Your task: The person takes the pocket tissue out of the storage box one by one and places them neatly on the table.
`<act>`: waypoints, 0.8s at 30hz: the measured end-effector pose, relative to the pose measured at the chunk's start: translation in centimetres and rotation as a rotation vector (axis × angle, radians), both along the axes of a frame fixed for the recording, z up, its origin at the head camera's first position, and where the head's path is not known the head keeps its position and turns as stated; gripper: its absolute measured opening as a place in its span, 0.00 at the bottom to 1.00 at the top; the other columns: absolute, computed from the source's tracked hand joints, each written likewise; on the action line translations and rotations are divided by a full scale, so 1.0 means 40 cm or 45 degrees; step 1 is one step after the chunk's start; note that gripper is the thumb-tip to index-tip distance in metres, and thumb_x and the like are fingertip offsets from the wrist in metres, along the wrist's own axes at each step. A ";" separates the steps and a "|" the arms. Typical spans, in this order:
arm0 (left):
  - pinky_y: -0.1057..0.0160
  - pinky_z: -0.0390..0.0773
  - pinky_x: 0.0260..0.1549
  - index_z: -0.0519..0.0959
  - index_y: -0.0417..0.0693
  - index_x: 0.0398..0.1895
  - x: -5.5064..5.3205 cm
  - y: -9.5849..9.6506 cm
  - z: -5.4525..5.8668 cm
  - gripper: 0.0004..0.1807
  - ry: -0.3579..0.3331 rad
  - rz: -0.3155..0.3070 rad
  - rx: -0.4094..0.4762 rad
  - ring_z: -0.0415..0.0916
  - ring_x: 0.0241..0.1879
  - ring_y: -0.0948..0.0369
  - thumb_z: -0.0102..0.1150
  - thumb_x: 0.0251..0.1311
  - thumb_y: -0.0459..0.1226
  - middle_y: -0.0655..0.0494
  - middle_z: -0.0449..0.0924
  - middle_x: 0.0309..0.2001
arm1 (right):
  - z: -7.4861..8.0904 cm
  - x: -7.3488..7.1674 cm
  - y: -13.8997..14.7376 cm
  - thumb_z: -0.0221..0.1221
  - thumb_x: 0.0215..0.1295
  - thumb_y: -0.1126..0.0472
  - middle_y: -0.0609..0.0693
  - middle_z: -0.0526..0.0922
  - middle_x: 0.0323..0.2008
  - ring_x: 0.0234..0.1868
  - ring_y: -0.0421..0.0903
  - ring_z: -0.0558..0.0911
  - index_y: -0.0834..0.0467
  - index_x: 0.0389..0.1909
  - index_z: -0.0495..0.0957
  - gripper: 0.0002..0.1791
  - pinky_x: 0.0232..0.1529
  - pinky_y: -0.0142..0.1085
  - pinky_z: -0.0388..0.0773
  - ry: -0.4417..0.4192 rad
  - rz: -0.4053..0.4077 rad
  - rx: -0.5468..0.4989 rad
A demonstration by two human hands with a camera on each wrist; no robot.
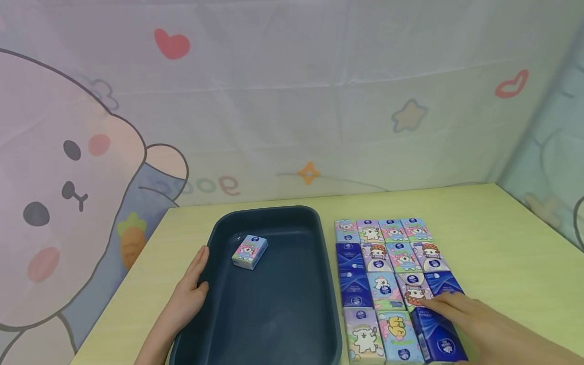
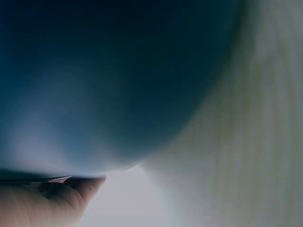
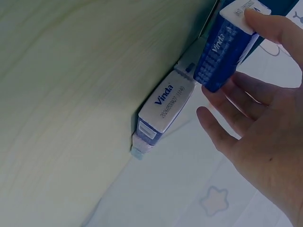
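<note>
My right hand (image 1: 483, 322) grips a dark blue tissue pack (image 1: 440, 337) at the front right of a block of small packs. In the right wrist view the thumb presses one end of this blue Vinda pack (image 3: 225, 47) and fingers curl at its other end; it stands tilted above its neighbours. My left hand (image 1: 184, 299) rests against the left side of the dark blue basin (image 1: 274, 324), fingers fairly straight along the rim. Inside the basin lies a single pastel cartoon tissue pack (image 1: 250, 252). The left wrist view shows mostly the basin's blurred outer wall (image 2: 123, 94).
Rows of tissue packs lie close together right of the basin, some blue (image 1: 355, 289), others with cartoon prints (image 1: 385, 290). They rest on a pale yellow table (image 1: 493, 243). A printed cloth (image 1: 283, 101) hangs behind the table's far edge.
</note>
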State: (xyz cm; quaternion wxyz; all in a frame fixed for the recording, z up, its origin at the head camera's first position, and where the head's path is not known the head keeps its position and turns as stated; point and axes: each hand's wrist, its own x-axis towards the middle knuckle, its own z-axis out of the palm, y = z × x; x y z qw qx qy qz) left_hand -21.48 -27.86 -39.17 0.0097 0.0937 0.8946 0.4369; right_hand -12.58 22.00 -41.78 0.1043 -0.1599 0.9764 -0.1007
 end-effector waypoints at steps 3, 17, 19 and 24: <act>0.33 0.40 0.69 0.41 0.39 0.76 0.001 -0.001 0.001 0.39 0.001 0.002 0.003 0.28 0.76 0.41 0.35 0.61 0.21 0.42 0.30 0.78 | 0.002 -0.001 -0.008 0.56 0.39 0.19 0.50 0.71 0.60 0.55 0.51 0.75 0.46 0.69 0.62 0.57 0.48 0.57 0.80 0.032 0.034 0.022; 0.34 0.40 0.70 0.41 0.40 0.76 0.001 -0.001 0.000 0.38 0.003 0.008 -0.010 0.28 0.76 0.42 0.35 0.62 0.22 0.43 0.31 0.78 | -0.021 0.000 -0.014 0.50 0.36 0.15 0.48 0.71 0.60 0.56 0.49 0.74 0.45 0.70 0.62 0.60 0.49 0.55 0.80 0.141 0.103 0.112; 0.34 0.40 0.70 0.41 0.40 0.76 0.001 -0.001 0.000 0.38 0.004 0.006 -0.009 0.28 0.76 0.42 0.35 0.62 0.22 0.43 0.31 0.78 | -0.024 0.002 -0.015 0.50 0.36 0.14 0.48 0.71 0.59 0.55 0.48 0.75 0.45 0.69 0.62 0.60 0.48 0.54 0.80 0.161 0.110 0.119; 0.34 0.40 0.70 0.41 0.39 0.76 0.002 -0.001 -0.001 0.38 0.002 0.007 -0.007 0.28 0.77 0.42 0.34 0.62 0.21 0.44 0.30 0.78 | -0.027 0.002 -0.018 0.49 0.36 0.14 0.44 0.71 0.58 0.53 0.45 0.74 0.45 0.69 0.63 0.59 0.47 0.49 0.82 0.234 0.131 0.142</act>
